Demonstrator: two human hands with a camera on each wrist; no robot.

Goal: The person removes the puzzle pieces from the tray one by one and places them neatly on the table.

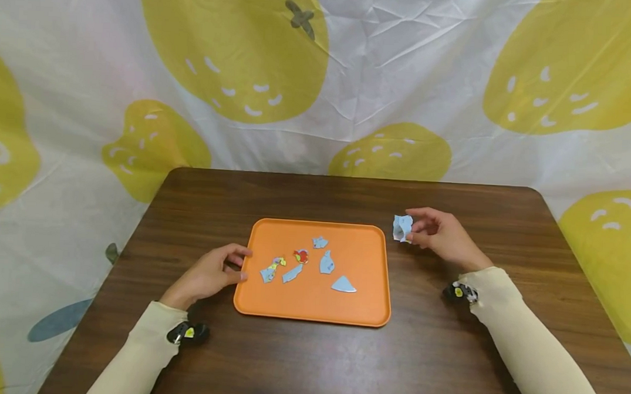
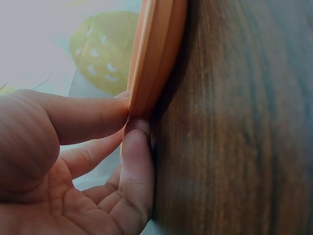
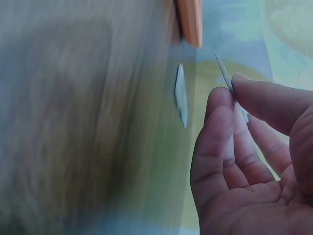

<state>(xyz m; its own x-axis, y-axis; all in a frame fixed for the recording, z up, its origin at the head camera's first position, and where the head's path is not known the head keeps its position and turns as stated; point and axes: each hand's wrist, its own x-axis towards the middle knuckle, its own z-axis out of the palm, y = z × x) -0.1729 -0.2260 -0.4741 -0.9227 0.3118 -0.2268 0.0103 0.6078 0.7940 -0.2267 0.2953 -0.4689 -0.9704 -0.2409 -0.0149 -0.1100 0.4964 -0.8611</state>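
Observation:
My left hand [image 1: 208, 274] is at the left edge of an orange tray [image 1: 310, 308]; in the left wrist view, thumb and fingertip pinch its rim [image 2: 155, 54]. Beyond the tray's right side, my right hand [image 1: 443, 235] holds a thin, flat puzzle piece [image 3: 224, 71] between thumb and fingers, seen nearly edge-on in the right wrist view. A second flat piece [image 3: 181, 95] lies on the table just below that hand. From the head, these light blue pieces [image 1: 400, 228] overlap at the fingertips, so their outlines run together.
Several irregular pieces are spread over the tray, among them a pale blue triangle [image 1: 344, 284], a rounded blue piece [image 1: 327, 263] and a red one [image 1: 300, 256]. Dark wood table [image 1: 308, 367] surrounds the tray. A fruit-print cloth [image 1: 351, 104] hangs behind the table's far edge.

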